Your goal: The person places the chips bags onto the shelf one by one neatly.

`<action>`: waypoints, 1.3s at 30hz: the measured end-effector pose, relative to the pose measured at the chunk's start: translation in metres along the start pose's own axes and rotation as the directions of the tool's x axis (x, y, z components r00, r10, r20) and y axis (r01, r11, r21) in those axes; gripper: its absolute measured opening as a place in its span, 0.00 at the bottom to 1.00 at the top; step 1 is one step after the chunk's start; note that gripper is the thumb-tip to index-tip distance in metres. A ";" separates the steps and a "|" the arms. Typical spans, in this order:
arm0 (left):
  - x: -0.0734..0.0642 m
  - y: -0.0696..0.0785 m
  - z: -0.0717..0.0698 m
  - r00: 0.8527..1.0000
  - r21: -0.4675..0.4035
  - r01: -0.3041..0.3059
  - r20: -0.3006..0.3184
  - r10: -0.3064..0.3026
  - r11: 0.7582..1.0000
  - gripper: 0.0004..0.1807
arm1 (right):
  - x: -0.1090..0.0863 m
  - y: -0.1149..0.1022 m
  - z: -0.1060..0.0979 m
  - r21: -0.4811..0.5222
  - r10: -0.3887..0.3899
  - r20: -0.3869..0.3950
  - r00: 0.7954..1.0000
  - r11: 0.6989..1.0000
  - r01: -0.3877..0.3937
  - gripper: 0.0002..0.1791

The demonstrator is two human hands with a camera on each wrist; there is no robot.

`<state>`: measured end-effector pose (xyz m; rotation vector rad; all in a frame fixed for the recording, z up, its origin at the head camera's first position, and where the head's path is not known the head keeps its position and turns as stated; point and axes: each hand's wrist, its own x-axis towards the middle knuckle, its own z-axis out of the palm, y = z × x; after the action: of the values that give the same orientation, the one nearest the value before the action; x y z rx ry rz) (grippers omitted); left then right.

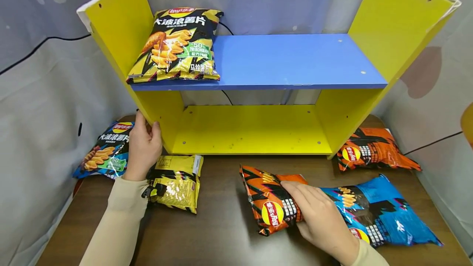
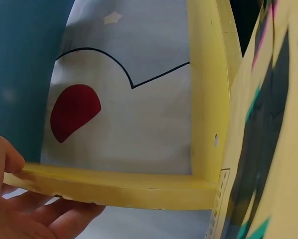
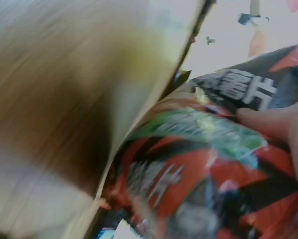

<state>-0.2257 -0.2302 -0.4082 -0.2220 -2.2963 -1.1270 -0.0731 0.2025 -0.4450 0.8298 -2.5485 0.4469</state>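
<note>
My left hand (image 1: 144, 147) grips the front edge of the yellow left side panel of a small shelf unit (image 1: 240, 130). In the left wrist view the thumb lies on one face of the yellow board (image 2: 114, 191), with the fingers (image 2: 69, 216) curled behind it. Out over the table, my right hand (image 1: 321, 212) holds an orange bag of potato chips (image 1: 271, 196) by its right part. The right wrist view shows the thumb (image 3: 273, 124) pressed on the bag's crinkled front. A black-and-yellow chip bag (image 1: 177, 48) leans upright at the left end of the blue shelf board (image 1: 281, 60).
On the brown table (image 1: 218, 225), a yellow chip bag (image 1: 177, 182) lies near my left wrist and a dark blue one (image 1: 111, 151) beyond the unit's left side. A bright blue bag (image 1: 388, 212) and another orange bag (image 1: 373, 149) lie at right. Cloth walls surround the table.
</note>
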 end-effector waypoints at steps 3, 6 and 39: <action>0.000 0.000 0.000 1.000 0.008 -0.005 -0.004 0.005 1.000 0.21 | 0.003 -0.006 -0.005 0.127 0.046 -0.045 0.998 0.991 -0.040 0.51; 0.001 0.000 0.000 1.000 0.010 -0.004 0.000 0.004 1.000 0.21 | 0.007 -0.011 -0.010 0.291 0.121 -0.076 0.990 0.952 -0.094 0.48; -0.001 0.003 0.000 1.000 0.003 0.016 0.002 -0.016 1.000 0.20 | 0.021 0.000 0.014 0.151 0.542 0.450 0.709 0.737 -0.659 0.41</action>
<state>-0.2234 -0.2280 -0.4063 -0.2041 -2.3052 -1.1321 -0.0927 0.1870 -0.4467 0.1097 -3.1530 0.9890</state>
